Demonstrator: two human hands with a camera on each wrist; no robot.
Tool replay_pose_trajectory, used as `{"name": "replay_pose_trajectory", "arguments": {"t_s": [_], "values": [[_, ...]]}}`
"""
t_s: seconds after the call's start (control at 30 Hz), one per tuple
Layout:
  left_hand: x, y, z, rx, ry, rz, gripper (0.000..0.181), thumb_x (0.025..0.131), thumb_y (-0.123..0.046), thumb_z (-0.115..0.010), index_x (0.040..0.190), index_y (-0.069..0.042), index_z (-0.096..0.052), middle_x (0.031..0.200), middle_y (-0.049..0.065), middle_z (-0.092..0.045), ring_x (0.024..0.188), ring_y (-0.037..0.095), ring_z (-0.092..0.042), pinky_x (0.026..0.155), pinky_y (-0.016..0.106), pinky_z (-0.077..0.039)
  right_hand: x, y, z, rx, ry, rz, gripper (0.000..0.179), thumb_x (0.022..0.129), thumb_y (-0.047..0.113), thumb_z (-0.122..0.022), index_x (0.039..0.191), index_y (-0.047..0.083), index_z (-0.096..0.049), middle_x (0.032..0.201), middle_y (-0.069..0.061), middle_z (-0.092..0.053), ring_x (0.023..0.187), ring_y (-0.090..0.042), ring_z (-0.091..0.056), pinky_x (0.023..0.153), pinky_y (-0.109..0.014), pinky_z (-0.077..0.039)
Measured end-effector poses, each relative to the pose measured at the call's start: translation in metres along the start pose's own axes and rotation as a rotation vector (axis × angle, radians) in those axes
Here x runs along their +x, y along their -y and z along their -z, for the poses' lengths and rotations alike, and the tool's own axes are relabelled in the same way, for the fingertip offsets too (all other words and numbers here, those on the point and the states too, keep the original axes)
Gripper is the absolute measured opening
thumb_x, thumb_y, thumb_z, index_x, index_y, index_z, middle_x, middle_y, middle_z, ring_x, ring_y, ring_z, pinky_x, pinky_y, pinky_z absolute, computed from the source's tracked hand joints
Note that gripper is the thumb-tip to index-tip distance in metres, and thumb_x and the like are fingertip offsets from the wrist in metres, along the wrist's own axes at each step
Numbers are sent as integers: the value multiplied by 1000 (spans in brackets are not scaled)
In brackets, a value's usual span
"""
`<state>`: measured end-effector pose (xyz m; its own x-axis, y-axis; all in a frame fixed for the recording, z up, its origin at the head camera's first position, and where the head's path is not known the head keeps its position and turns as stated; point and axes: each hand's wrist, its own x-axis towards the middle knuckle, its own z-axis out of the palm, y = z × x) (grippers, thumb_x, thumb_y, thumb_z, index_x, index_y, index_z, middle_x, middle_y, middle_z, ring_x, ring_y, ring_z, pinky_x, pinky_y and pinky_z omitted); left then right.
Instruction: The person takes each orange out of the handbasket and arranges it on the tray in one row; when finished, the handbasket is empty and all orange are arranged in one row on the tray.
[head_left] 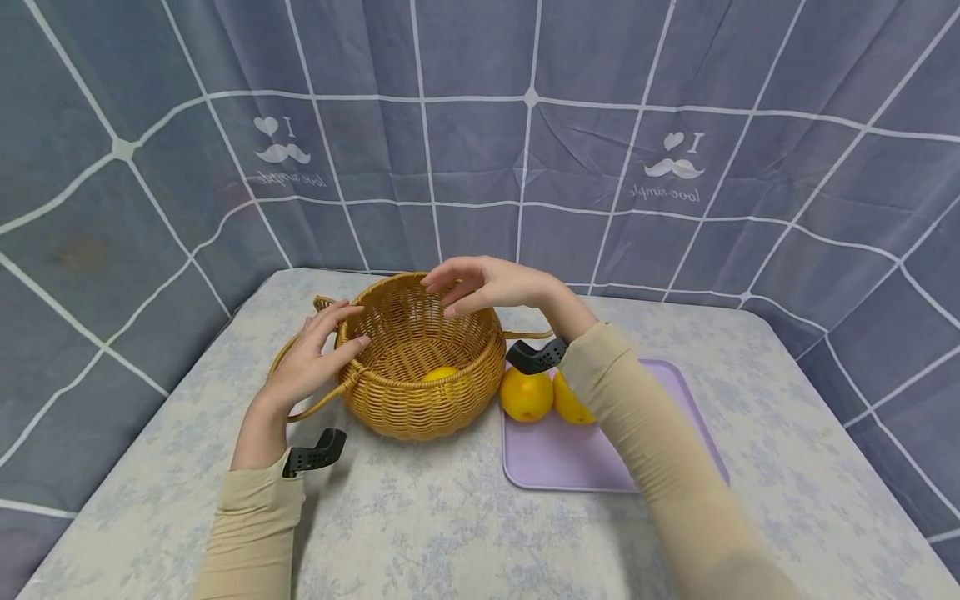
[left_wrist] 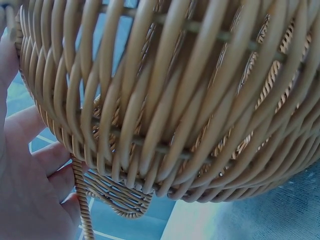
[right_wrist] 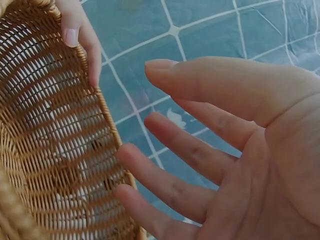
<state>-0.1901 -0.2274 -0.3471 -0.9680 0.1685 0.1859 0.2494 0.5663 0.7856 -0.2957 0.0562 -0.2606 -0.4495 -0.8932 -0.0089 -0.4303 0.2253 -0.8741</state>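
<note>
A round woven wicker basket (head_left: 420, 408) stands left of the middle of the table, with a yellow-orange round fruit (head_left: 441, 374) low inside it. My left hand (head_left: 307, 367) holds the basket's left rim; the right wrist view has its thumb over the rim and a finger along the outside. Over the basket's back right rim hovers my right hand (head_left: 495, 283), fingers spread and slightly bent, with nothing in them. Two more yellow-orange fruits, an orange-like one (head_left: 527, 395) and one partly hidden by the right sleeve, sit on a lilac tray (head_left: 570, 462).
Looped wicker handles stick out from the basket's left and right sides. The tray lies just right of the basket on a pale flowered tablecloth (head_left: 420, 525). A blue-grey checked curtain (head_left: 480, 150) surrounds the table at the back and sides.
</note>
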Motion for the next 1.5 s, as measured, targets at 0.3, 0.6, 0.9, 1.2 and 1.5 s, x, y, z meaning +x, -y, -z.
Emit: {"name": "replay_pose_trajectory", "arguments": {"t_s": [0.3,0.6,0.9,1.2,1.5], "values": [[1,-1,-3,2,7,17,57,94,-37,-55,143,-13,-39,156,5,-14,142,32,3,105,66,-6,25,-9,-8,9,143,-46,51,86,5,-66,134,2,-48,133,-10,-49,117,-24,-53,93,-32,-47],[0,-1,-3,-7,4,29,56,94,-38,-55,143,-15,-39,156,4,-14,142,31,3,104,67,-7,48,-23,-9,37,196,-128,51,84,6,-66,132,2,-49,128,-10,-51,119,-24,-46,93,-33,-46],[1,-1,-3,-2,4,26,57,94,-39,-55,143,-14,-39,156,3,-14,142,31,3,104,67,-7,62,-36,-12,59,250,-228,52,83,9,-70,131,7,-52,136,-13,-46,123,-32,-43,91,-38,-46],[-1,1,-1,7,3,19,57,94,-39,-54,143,-14,-39,156,4,-13,142,32,2,104,67,-7,67,-47,-20,114,334,-267,52,81,10,-72,131,10,-54,137,-7,-46,118,-23,-48,99,-46,-41],[-1,1,1,-3,-9,10,56,94,-38,-55,142,-13,-40,155,4,-15,142,31,0,104,68,-8,71,-48,-24,172,511,-294,60,84,0,-66,138,-3,-40,145,-19,-34,128,-37,-39,89,-38,-48]]}}
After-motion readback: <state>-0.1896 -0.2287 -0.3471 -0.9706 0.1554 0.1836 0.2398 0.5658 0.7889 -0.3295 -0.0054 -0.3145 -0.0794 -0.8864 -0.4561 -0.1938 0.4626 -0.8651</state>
